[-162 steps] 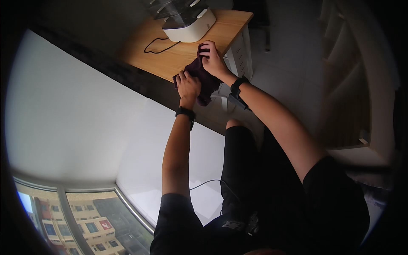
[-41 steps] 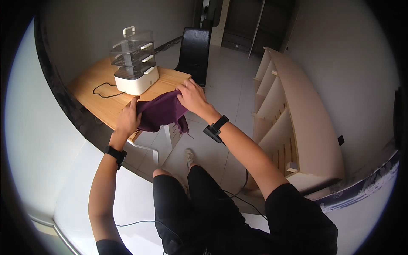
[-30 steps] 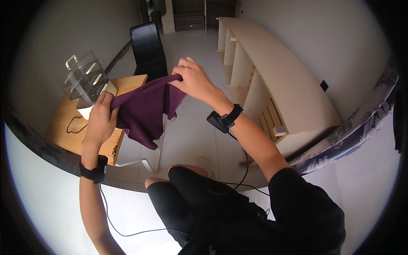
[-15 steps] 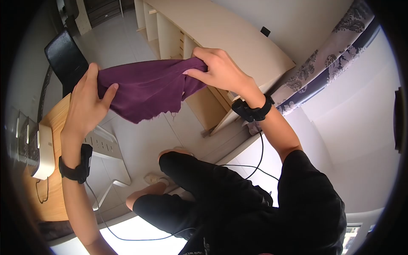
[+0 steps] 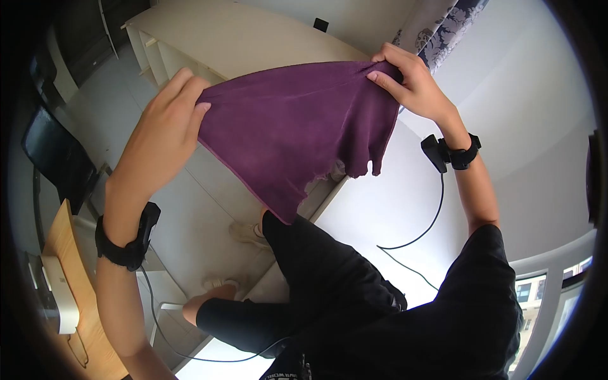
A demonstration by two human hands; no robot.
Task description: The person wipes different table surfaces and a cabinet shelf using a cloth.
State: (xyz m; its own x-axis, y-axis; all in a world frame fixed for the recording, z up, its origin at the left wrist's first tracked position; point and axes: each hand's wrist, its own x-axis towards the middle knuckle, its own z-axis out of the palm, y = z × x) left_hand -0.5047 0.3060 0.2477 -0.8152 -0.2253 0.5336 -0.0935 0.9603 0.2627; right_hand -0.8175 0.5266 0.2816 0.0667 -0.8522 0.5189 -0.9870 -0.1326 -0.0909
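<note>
Head view: light lettering sits on the black shirt (image 5: 354,339) at the bottom of the frame, too small and cut off to read; no brand can be made out on the white appliance (image 5: 61,297) at lower left. That appliance stands on a wood-topped bench (image 5: 101,345), a dark cord (image 5: 77,348) beside it. A black chair (image 5: 56,155) is above the bench at the left, pale floor tiles (image 5: 180,218) run through the left and middle, and a pale shelf unit (image 5: 234,28) spans the top, with a patterned curtain (image 5: 451,31) at upper right and a window (image 5: 551,310) at lower right. The purple cloth (image 5: 291,120) hangs in the air across the upper middle, stretched between both hands, its lower edge ragged and notched. The left hand (image 5: 166,123) pinches its left corner between thumb and curled fingers; the right hand (image 5: 415,82) pinches the upper right corner, folds gathering under the thumb. Half a second ago the cloth was bunched narrower; now it is spread into a broad sheet, and the curtain and shelf unit lie further left in the frame.
</note>
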